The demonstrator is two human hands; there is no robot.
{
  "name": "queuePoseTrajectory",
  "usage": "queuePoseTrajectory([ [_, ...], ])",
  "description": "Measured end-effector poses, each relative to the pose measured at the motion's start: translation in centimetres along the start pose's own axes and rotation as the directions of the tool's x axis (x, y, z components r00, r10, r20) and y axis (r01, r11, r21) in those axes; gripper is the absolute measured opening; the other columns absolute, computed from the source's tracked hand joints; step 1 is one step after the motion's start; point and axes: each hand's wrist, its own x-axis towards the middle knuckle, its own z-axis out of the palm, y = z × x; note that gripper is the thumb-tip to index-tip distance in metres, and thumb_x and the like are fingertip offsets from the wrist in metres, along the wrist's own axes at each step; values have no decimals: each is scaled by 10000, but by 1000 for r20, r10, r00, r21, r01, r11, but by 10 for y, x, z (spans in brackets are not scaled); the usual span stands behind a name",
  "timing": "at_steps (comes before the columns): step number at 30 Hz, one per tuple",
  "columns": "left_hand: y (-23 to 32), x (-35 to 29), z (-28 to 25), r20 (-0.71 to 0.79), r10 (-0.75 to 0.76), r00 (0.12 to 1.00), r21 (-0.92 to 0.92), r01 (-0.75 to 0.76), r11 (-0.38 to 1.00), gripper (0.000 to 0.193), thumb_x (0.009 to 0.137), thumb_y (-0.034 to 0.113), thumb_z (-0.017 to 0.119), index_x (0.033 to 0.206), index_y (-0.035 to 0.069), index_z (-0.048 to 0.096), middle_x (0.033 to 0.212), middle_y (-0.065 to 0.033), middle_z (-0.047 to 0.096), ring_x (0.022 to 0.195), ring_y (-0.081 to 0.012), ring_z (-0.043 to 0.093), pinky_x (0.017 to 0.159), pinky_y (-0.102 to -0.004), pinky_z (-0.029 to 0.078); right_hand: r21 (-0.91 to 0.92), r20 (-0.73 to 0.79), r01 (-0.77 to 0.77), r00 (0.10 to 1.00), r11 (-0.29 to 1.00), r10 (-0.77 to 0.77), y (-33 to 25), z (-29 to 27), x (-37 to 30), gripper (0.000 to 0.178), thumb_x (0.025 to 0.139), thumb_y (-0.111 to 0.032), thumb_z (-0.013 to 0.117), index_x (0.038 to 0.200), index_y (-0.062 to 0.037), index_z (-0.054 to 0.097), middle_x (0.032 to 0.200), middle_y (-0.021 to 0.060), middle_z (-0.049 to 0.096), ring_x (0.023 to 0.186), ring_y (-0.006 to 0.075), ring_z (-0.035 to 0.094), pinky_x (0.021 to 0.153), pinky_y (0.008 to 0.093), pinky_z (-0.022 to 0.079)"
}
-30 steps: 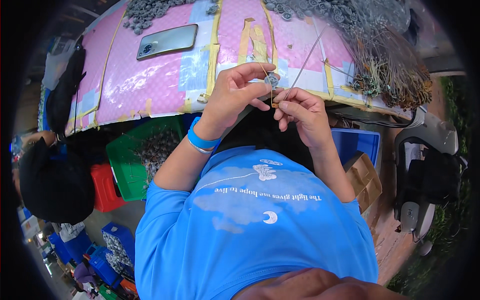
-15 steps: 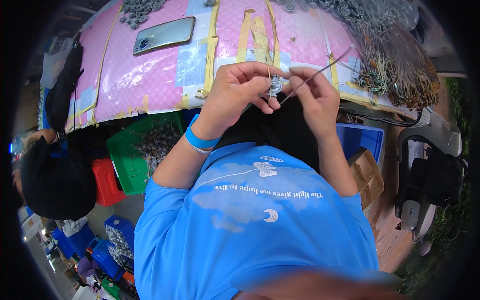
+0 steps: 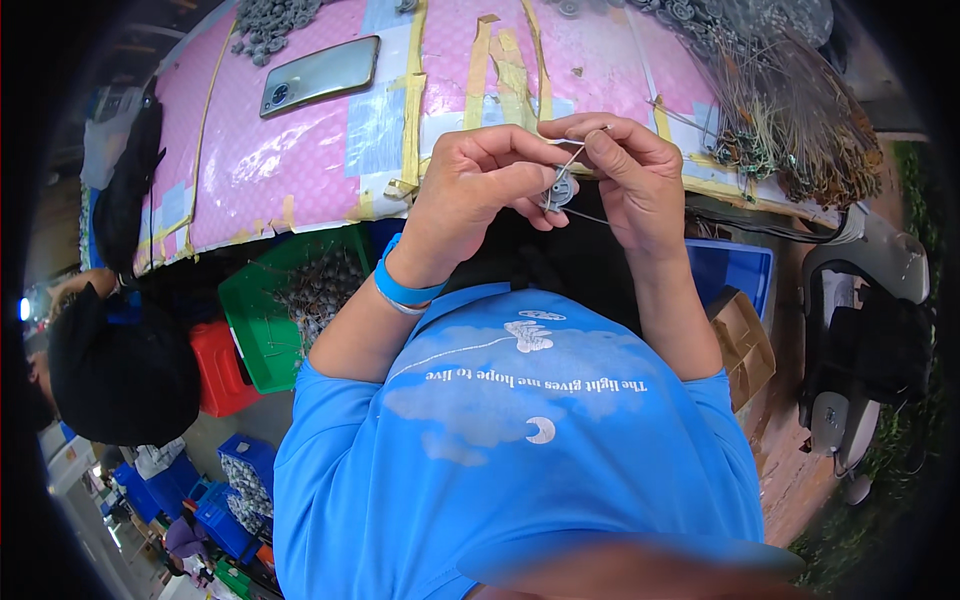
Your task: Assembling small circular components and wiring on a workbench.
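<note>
Between the fingers of my left hand (image 3: 495, 180) is a small round grey part (image 3: 562, 190) with a ringed face, held just off the table's near edge. My right hand (image 3: 630, 170) pinches a thin pale wire (image 3: 572, 158), which slants down to the grey part. A darker length of wire (image 3: 590, 215) sticks out below the part toward my right palm. How the wire joins the part is too small to make out. My left wrist wears a blue band (image 3: 402, 285).
A phone (image 3: 320, 76) lies on the pink padded table (image 3: 270, 170). Grey parts (image 3: 275, 28) are heaped at the far left, a bundle of wires (image 3: 800, 130) at right. Below are a green bin (image 3: 255, 320), a red stool-like thing (image 3: 220, 370), a blue bin (image 3: 735, 270) and a cardboard box (image 3: 742, 345).
My right hand has shifted its hold and now pinches the pale wire above the part. The dark wire that stuck out to the upper right now points low. My left hand keeps the part.
</note>
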Motion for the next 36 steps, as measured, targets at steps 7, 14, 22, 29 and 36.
queuePoseTrajectory([
  [7, -8, -3, 9, -61, 102, 993, 111, -95, 989, 239, 853, -22, 620, 1089, -60, 638, 907, -143, 704, 665, -176, 691, 612, -252, 573, 75, -143, -165, 974, 983, 175, 1, 11, -1, 142, 938, -67, 632, 1002, 40, 700, 943, 115, 712, 778, 133, 663, 680, 253, 548],
  [14, -18, 4, 6, 82, 300, 950, 63, -306, 950, 453, 778, -94, 729, 1207, -70, 586, 1056, -114, 655, 861, -140, 666, 780, -273, 572, 214, -125, -206, 963, 955, 236, 2, 11, 2, 135, 929, -68, 644, 991, 42, 692, 896, 86, 695, 733, 108, 630, 670, 239, 538],
  [22, -12, 16, -15, -17, 178, 984, -78, -179, 981, 471, 746, -116, 739, 1184, -70, 573, 1006, -122, 670, 877, -151, 679, 830, -296, 588, -535, -84, -124, 992, 836, 93, -11, -15, 65, 219, 906, -110, 674, 1093, 3, 680, 929, 31, 698, 824, 95, 636, 714, 238, 509],
  [29, -16, 28, -23, 4, 75, 997, -56, -75, 996, 456, 765, -89, 747, 1191, -71, 583, 965, -90, 669, 857, -121, 667, 805, -257, 567, -987, -1, 39, 968, 156, -252, -25, -83, 166, 192, 861, -84, 659, 1045, -58, 712, 972, 74, 714, 840, 203, 680, 769, 301, 528],
  [36, -12, 28, -30, 130, -21, 991, 9, 20, 1000, 450, 765, -58, 778, 1181, -82, 607, 920, -84, 685, 809, -103, 667, 792, -248, 548, -950, 264, 218, 943, -222, -203, -18, -85, 166, 130, 854, -127, 673, 975, -104, 715, 900, 86, 637, 851, 311, 649, 744, 398, 522],
])
